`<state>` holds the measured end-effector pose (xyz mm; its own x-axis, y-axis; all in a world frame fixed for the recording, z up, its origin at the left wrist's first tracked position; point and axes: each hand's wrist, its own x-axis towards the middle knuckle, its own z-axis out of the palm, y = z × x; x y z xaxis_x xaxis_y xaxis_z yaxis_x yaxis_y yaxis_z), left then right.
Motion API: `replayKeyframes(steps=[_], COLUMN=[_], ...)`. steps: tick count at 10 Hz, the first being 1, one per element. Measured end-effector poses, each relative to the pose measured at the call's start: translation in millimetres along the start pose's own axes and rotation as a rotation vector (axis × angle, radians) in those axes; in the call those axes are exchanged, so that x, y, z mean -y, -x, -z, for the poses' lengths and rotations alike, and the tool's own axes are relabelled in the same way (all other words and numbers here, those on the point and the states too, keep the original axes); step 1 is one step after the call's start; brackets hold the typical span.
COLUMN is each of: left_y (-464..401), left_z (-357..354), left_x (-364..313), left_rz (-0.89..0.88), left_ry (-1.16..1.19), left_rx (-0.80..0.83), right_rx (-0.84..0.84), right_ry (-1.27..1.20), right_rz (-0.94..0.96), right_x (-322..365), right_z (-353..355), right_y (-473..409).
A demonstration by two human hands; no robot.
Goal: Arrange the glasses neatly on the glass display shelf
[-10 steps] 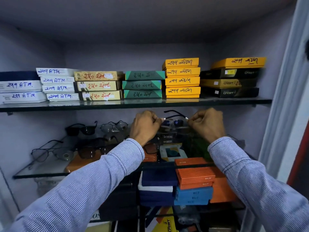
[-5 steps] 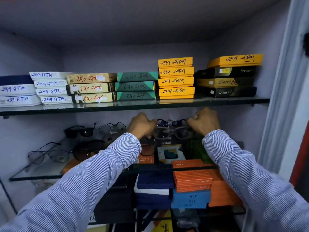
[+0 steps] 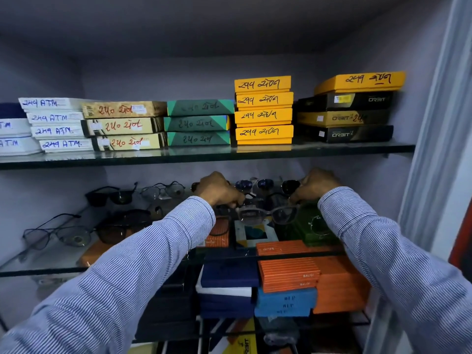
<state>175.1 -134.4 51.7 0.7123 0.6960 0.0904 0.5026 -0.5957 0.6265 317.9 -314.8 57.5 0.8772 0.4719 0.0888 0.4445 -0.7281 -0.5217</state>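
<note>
A clear-framed pair of glasses [image 3: 267, 214] hangs just above the middle glass shelf [image 3: 43, 273]. My left hand [image 3: 221, 191] pinches its left end and my right hand [image 3: 315, 186] its right end. Behind it, at the back of the shelf, sits a pair with blue lenses [image 3: 252, 184] and a dark-lensed pair [image 3: 290, 186]. Further left on the shelf lie black sunglasses [image 3: 109, 196], a thin wire-framed pair [image 3: 163, 191], brown-tinted glasses [image 3: 120, 227] and a large thin-rimmed pair [image 3: 56, 232].
The upper glass shelf [image 3: 204, 157] carries stacked white, beige, green, yellow and black boxes close above my hands. Below the middle shelf stand orange boxes [image 3: 288, 274], blue boxes [image 3: 283, 301] and navy boxes [image 3: 229, 275]. A white frame [image 3: 431, 149] bounds the right side.
Both hands have come down and toward me with the clear-framed pair, from near the blue-lensed pair at the back to a spot lower and further forward over the shelf.
</note>
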Motion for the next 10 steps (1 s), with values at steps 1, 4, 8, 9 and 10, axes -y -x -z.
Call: replayKeyframes(steps=[1,4,8,9,10], left_y=[-0.6,-1.0,-1.3,-4.1,-1.5], left_z=[-2.7,-10.3,-14.2,-13.9,-14.8], left_x=[-0.2,0.0,6.4,6.6,9.0], left_rz=[-0.035,-0.061,-0.061,-0.058,-0.098], left_ry=[-0.059,-0.162,-0.187,-0.195,-0.204], left_rx=[0.012,0.035,0.063,0.060,-0.009], right_rx=[0.037,0.082,0.076,0.072,-0.023], right_ry=[0.038,0.125,0.123,0.131,0.094], right_rz=[-0.012,-0.002,0.019,-0.002,0.005], right_x=[-2.9,-6.9,-12.3,-11.0,-11.6], right_z=[-1.4,-6.7,-13.0,-10.5,-5.8], right_y=[-1.0,1.2,-4.0,1.2,11.5])
